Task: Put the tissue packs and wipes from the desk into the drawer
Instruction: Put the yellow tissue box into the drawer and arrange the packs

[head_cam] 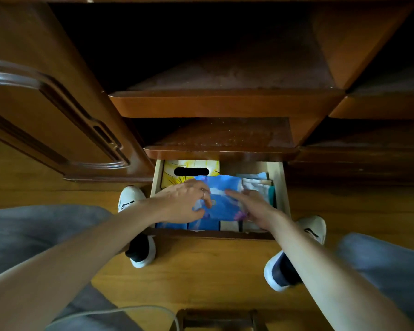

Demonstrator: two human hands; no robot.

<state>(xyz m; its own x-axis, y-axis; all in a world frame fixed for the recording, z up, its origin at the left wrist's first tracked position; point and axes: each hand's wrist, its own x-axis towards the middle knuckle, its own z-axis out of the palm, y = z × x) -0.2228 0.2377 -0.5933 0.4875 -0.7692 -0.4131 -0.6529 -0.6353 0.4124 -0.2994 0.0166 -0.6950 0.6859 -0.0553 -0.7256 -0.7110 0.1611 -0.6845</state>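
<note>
A low wooden drawer (279, 187) stands pulled out near the floor. A blue tissue pack (225, 199) lies on top of its contents, and both hands are on it. My left hand (182, 203) grips the pack's left edge, a ring on one finger. My right hand (253, 206) holds its right side, index finger stretched across the top. A yellow tissue box (189, 167) with a dark slot sits at the drawer's back left. Pale packs (256, 183) lie at the back right, and more blue and white packs (206, 225) line the front.
Two dusty open shelves (225, 137) jut out right above the drawer. A carved cabinet door (46, 115) stands to the left. My feet in white shoes (132, 199) flank the drawer on the wooden floor. A stool frame (218, 318) and a white cable (129, 309) lie near the bottom.
</note>
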